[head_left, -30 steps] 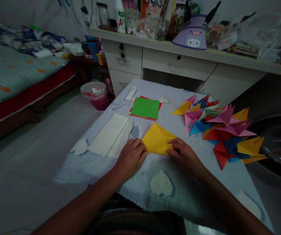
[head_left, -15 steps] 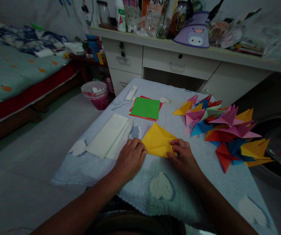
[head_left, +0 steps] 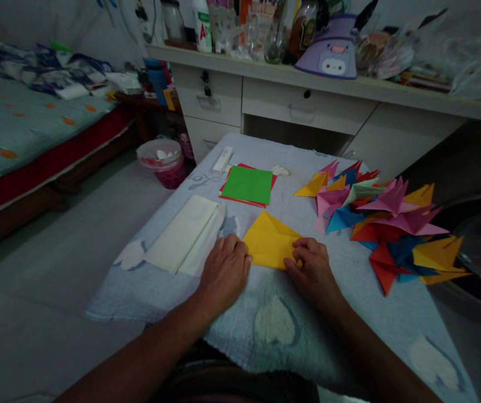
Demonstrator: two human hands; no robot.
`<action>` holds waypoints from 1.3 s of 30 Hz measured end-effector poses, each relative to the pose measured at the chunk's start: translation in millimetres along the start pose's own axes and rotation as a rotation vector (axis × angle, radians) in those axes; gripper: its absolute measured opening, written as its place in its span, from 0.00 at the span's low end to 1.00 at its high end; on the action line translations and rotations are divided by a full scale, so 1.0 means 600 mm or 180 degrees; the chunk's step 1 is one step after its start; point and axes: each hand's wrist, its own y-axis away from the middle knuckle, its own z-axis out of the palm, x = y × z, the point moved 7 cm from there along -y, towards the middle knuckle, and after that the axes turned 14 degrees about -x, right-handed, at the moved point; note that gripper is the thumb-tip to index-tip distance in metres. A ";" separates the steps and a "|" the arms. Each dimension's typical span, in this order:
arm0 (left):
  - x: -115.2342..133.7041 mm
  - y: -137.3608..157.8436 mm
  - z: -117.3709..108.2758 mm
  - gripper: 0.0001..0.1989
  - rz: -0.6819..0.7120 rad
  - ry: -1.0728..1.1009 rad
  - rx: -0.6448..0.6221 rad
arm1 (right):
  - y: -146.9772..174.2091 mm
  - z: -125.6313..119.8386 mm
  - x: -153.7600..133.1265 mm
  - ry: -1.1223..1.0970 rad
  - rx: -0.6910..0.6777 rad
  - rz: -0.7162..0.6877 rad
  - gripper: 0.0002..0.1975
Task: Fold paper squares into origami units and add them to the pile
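A white desk [head_left: 274, 95] spans the back, its front showing 3 drawers with clear handles. Before it stands a table [head_left: 349, 268] under a pale blue cloth. 2 bare forearms reach in from the bottom corners and converge over its near side, wrists low, both hands just above the cloth or resting on it.

On the floor left of the table is a pink bin [head_left: 171, 176] lined with a clear bag, white scraps [head_left: 163, 155] lying inside. Folded paper birds [head_left: 385, 215] in many colours crowd the table's right side, and a folded white sheet [head_left: 185, 232] lies to the left.

The left hand [head_left: 226, 268] is back-up, its fingers bunched and curled, narrow, with thumb and forefinger around the left corner of the yellow paper [head_left: 268, 243]. The right hand [head_left: 314, 268] is rounded, thumb and forefinger nearly meeting on the paper's right corner, where the edge curls slightly. The paper lies flat between the 2 hands, just nearer the person than a green-topped stack of squares [head_left: 248, 184].

On the desk, 1 dark-lidded glass jar [head_left: 173, 22] stands beside a white bottle [head_left: 202, 25]; another jar [head_left: 303, 28] has something dark in it.
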 end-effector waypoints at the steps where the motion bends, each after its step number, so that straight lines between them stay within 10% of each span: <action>1: 0.000 0.000 0.000 0.05 0.0000 0.0014 -0.0010 | 0.000 0.000 0.001 0.0001 0.0006 0.0023 0.09; 39: 0.005 -0.007 -0.002 0.06 -0.0063 -0.0206 -0.0082 | -0.001 -0.001 0.006 0.0156 0.0143 0.0290 0.09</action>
